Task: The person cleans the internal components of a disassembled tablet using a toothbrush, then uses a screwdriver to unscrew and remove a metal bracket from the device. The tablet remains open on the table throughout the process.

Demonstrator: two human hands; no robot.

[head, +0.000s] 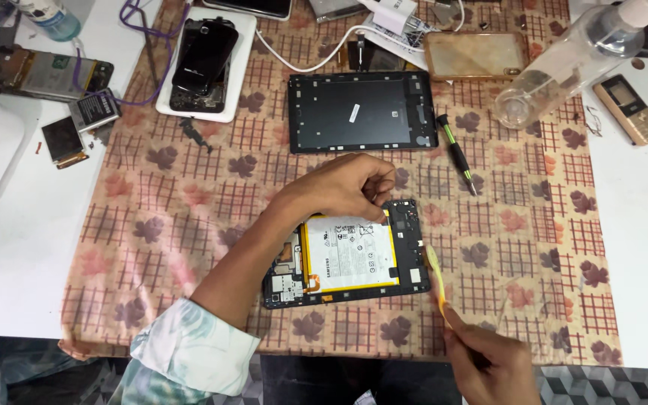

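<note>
Yellow plastic is what I see first: a thin pry tool pinched in the right hand, its tip resting against the right edge of the opened tablet. The right hand is closed around the tool's lower end, but the bottom of the frame cuts off most of that hand, so I cannot make out how the fingers wrap it.

The left hand lies over the tablet's upper edge, fingers curled down and pressing on the frame near the top right corner of the battery. It grips nothing that I can see; whether a fingertip hooks under a part is hidden by the knuckles. The forearm crosses the tablet's left end and covers part of the circuit board there.

The tablet lies on a checked cloth with a leaf pattern, just under the left hand. Beyond the left hand, further from me, sits a dark back panel, apart from the tablet. Just right of that panel lies a screwdriver with a green and black handle. Further right and away, a clear plastic bottle lies tilted, its top cut off by the frame. Far to the left of the left hand, a black phone rests on a white tray; other small parts around it are too cluttered to tell apart.
</note>
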